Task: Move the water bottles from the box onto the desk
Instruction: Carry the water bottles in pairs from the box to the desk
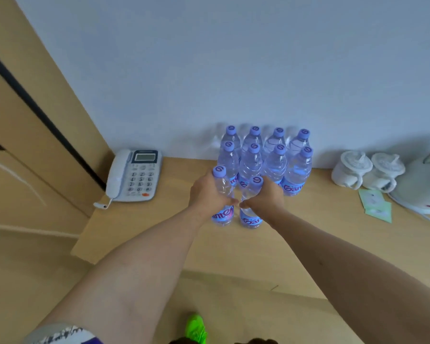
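Nearest the camera, a bright green shoe (pixel 196 327) shows on the floor below the front edge of the desk (pixel 159 234), and two bare forearms reach forward over the light wooden desktop. The left hand (pixel 207 194) is curled round the upper body of a water bottle (pixel 222 194), fingers wrapped about it just under its purple cap; the right hand (pixel 265 198) grips a second bottle (pixel 251 207) in the same manner. Both held bottles stand upright side by side with their bases at the desktop, though whether they rest on it or sit just above it cannot be told. The fingertips of the two hands nearly meet between the bottles. Just behind this pair, toward the wall (pixel 233 70), stands a block of eight bottles (pixel 266 160) in two rows of four, all upright with purple caps and blue labels, the back row close against the wall. To the left of the block, near the desk's left end, lies a pale grey desk telephone (pixel 134 175) with its handset in the cradle. To the right of the block sit two white cups (pixel 368 172) turned upside down, then a white kettle (pixel 422 184) at the frame edge, with green sachets (pixel 376 204) lying in front of the cups.
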